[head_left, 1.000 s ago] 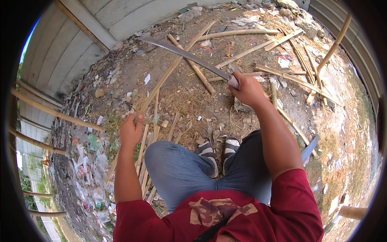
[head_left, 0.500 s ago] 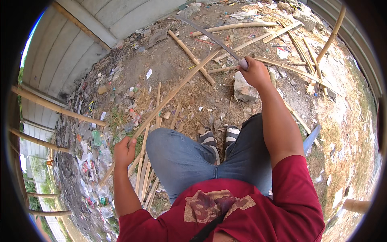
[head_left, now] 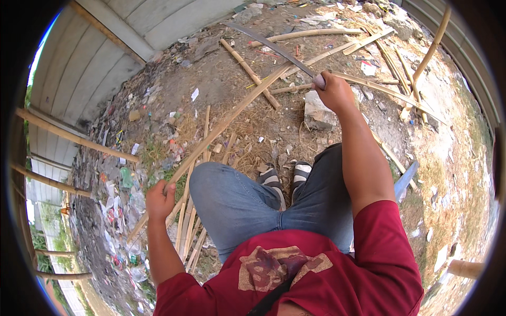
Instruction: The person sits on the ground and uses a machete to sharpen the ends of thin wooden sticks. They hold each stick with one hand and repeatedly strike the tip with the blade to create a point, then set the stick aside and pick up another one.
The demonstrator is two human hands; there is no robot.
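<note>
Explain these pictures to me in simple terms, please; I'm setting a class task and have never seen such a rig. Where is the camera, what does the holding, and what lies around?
There is no machine: each grip is a person's bare hand. The view comes from a wide fisheye camera, the left of two worn on the head, looking down, so straight edges bend near the rim.

The right grip holds a long-bladed knife by its handle. The left grip holds a long bamboo strip. Whether blade and strip touch, I cannot tell.

On the dirt ground lie other bamboo pieces, a pale stone block and scattered litter.
</note>
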